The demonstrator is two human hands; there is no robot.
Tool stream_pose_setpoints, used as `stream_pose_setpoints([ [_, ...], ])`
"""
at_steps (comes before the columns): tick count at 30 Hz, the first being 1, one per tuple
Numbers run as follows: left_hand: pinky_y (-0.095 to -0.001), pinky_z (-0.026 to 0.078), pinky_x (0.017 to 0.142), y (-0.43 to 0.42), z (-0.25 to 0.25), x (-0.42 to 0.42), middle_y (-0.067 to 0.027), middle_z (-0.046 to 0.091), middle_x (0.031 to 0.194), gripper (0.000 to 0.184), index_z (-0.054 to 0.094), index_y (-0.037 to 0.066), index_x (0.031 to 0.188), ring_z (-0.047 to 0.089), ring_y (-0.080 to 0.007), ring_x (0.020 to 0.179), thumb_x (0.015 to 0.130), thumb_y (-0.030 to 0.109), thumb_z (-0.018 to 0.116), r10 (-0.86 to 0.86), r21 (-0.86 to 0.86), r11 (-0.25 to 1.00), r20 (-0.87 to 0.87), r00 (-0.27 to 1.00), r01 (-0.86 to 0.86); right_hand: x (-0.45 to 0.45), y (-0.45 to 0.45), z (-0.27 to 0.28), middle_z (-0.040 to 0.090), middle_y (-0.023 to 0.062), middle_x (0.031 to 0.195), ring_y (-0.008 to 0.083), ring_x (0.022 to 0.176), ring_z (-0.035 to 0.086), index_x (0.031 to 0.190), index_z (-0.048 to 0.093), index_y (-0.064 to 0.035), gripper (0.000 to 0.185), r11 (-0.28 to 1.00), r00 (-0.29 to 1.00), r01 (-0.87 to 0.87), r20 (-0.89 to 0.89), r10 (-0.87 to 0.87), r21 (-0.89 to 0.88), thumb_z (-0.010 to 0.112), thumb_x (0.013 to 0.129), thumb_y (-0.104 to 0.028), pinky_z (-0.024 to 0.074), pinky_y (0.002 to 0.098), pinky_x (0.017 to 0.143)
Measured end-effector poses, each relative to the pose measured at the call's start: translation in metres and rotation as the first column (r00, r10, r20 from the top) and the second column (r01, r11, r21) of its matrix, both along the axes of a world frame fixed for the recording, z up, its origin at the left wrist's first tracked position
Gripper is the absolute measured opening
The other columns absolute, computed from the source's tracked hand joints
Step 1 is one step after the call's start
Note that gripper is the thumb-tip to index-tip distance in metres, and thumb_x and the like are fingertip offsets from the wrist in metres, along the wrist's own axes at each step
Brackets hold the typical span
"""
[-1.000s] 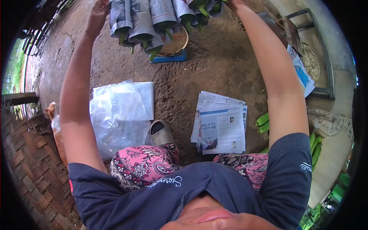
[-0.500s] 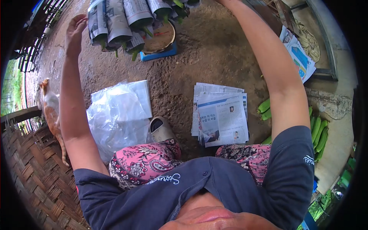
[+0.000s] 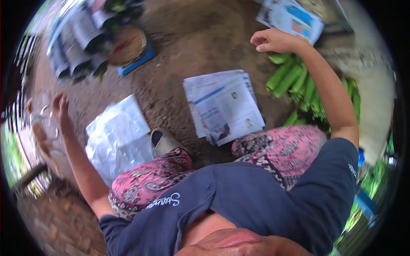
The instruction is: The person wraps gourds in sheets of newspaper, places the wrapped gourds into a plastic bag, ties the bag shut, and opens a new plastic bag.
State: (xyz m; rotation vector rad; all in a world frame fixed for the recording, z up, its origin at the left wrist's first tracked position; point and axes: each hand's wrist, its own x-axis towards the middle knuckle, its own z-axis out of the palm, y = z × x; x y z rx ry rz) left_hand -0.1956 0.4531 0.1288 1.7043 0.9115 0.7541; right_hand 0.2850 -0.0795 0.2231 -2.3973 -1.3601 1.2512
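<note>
My left hand is raised at the left, over the ground below the newspaper-wrapped green vegetables; its fingers are a little apart and hold nothing. My right hand hovers near the pile of long green gourds, fingers loosely bent, with nothing seen in it. A stack of newspaper sheets lies on the ground between my knees and the gourds. The wrapped vegetables stand in a row at the upper left, partly cut off and blurred.
Beside the wrapped rows is a blue scale with a round brown pan. Clear plastic bags lie near a slipper. A cat is at the far left. More printed paper lies at the upper right.
Both hands have come away from the wrapped vegetables. My right hand has moved down toward the gourds, my left hand down and left. The view has turned right, showing more gourds.
</note>
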Motion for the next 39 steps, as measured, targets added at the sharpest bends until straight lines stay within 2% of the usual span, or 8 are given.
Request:
stream_pose_setpoints([
  [6, -0.0255, 0.042, 0.084, -0.059, -0.011, 0.036, -0.0019, 0.059, 0.103, 0.017, 0.059, 0.006, 0.105, 0.056, -0.0119, 0.096, 0.09, 0.014, 0.058, -0.415, -0.16, 0.907, -0.191, 0.89, 0.389, 0.034, -0.223, 0.015, 0.065, 0.0057, 0.098, 0.0156, 0.085, 0.062, 0.108, 0.061, -0.0049, 0.029, 0.785, 0.738, 0.572, 0.268, -0.62, 0.24, 0.06, 0.087, -0.024, 0.0497, 0.0298, 0.071],
  [9, -0.0293, 0.047, 0.076, -0.144, -0.001, 0.085, -0.01, 0.06, 0.097, 0.016, 0.057, 0.001, 0.098, 0.059, -0.0183, 0.087, 0.083, 0.003, 0.056, -0.595, -0.029, 0.663, -0.628, 0.502, 0.748, 0.026, -0.308, -0.012, 0.064, 0.0028, 0.094, 0.0107, 0.074, 0.061, 0.107, 0.061, -0.0077, 0.026, 0.418, 0.39, 0.863, 0.154, -0.908, 0.285, 0.057, 0.089, -0.025, 0.047, 0.0247, 0.057],
  [13, -0.0319, 0.049, 0.074, -0.262, -0.008, 0.123, -0.0113, 0.059, 0.092, 0.02, 0.058, 0.004, 0.096, 0.061, -0.0232, 0.084, 0.077, -0.001, 0.061, -0.816, -0.121, 0.31, -0.542, 0.199, 0.943, -0.025, -0.349, -0.089, 0.064, 0.0017, 0.089, 0.0087, 0.066, 0.061, 0.106, 0.06, -0.0102, 0.022, 0.126, 0.142, 0.959, -0.043, -0.989, 0.254, 0.055, 0.089, -0.022, 0.0443, 0.022, 0.049],
  [15, -0.0377, 0.049, 0.074, -0.317, -0.02, 0.144, -0.0144, 0.058, 0.092, 0.018, 0.058, 0.005, 0.093, 0.06, -0.0311, 0.087, 0.076, 0.005, 0.062, -0.831, -0.205, 0.225, -0.55, 0.078, 0.953, -0.043, -0.352, -0.139, 0.068, 0.0034, 0.086, 0.0141, 0.072, 0.065, 0.101, 0.064, -0.0097, 0.02, 0.21, 0.221, 0.926, 0.003, -0.975, 0.314, 0.058, 0.086, -0.02, 0.0488, 0.0274, 0.055],
  [16, -0.042, 0.048, 0.075, -0.347, -0.023, 0.152, -0.0158, 0.058, 0.093, 0.019, 0.059, 0.006, 0.093, 0.059, -0.0358, 0.089, 0.074, 0.006, 0.061, -0.78, -0.132, 0.163, -0.625, 0.046, 0.978, -0.046, -0.353, -0.162, 0.068, 0.0046, 0.082, 0.0233, 0.074, 0.066, 0.1, 0.066, -0.0108, 0.019, 0.499, 0.403, 0.719, 0.295, -0.866, 0.483, 0.058, 0.084, -0.018, 0.0514, 0.0317, 0.064],
  [22, -0.0426, 0.044, 0.086, -0.507, -0.102, 0.152, -0.0149, 0.057, 0.104, 0.033, 0.056, 0.005, 0.102, 0.054, -0.0359, 0.101, 0.072, 0.015, 0.067, -0.837, -0.118, 0.127, -0.546, 0.043, 0.985, -0.015, -0.3, -0.172, 0.041, 0.0075, 0.139, 0.0276, 0.131, 0.034, 0.121, 0.057, -0.0142, 0.041, 0.939, 0.599, 0.238, 0.724, -0.342, 0.247, 0.054, 0.081, -0.002, 0.0313, 0.0425, 0.107],
  [31, -0.0537, 0.019, 0.11, -0.558, -0.128, 0.096, -0.0148, 0.018, 0.15, 0.09, 0.027, 0.007, 0.141, 0.015, -0.0332, 0.14, 0.068, 0.029, 0.074, -0.626, -0.192, 0.121, -0.776, -0.075, 0.974, 0.037, -0.272, -0.197, 0.045, 0.0072, 0.135, 0.0267, 0.135, 0.029, 0.12, 0.057, -0.0147, 0.048, 0.989, 0.718, 0.064, 0.681, -0.14, 0.136, 0.053, 0.076, 0.004, 0.0197, 0.0516, 0.113],
  [39, -0.0559, 0.014, 0.111, -0.544, -0.167, 0.088, -0.0129, 0.013, 0.153, 0.083, 0.024, 0.008, 0.144, 0.008, -0.0316, 0.142, 0.074, 0.021, 0.066, -0.483, -0.045, 0.039, -0.875, -0.021, 0.998, -0.016, -0.222, -0.248, 0.057, 0.0089, 0.111, 0.0293, 0.122, 0.042, 0.108, 0.063, -0.0143, 0.034, 0.995, 0.853, -0.098, 0.514, 0.088, -0.007, 0.06, 0.074, -0.008, 0.02, 0.0556, 0.11],
])
